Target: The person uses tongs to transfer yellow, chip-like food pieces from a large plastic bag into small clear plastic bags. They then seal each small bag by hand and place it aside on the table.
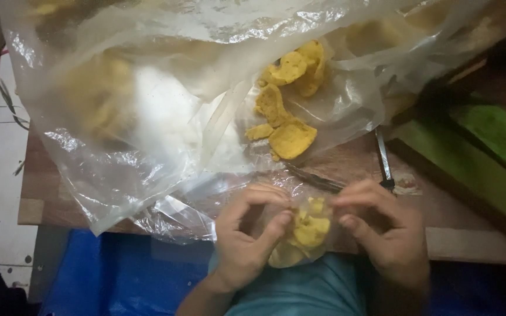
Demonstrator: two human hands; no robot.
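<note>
A: Biggest first — big clear bag (147, 117) sprawled across the wooden surface (358, 164), yellow crackers (285, 111) loose inside, upper middle.

B: And the hands?

A: Small bag (306, 231) of crackers sits right between them at the near edge — left hand (244, 240) and right hand (382, 234) equally close, fingers (276, 225) pinched shut on its top.

B: Labels?

A: None visible. Green slats (487, 152) right, blue sheet (118, 281) below.

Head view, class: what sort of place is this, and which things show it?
Probably a home or small workshop snack-packing spot: a worn wooden table, a large clear plastic bag of yellow crackers, and both hands filling a small packet.
</note>
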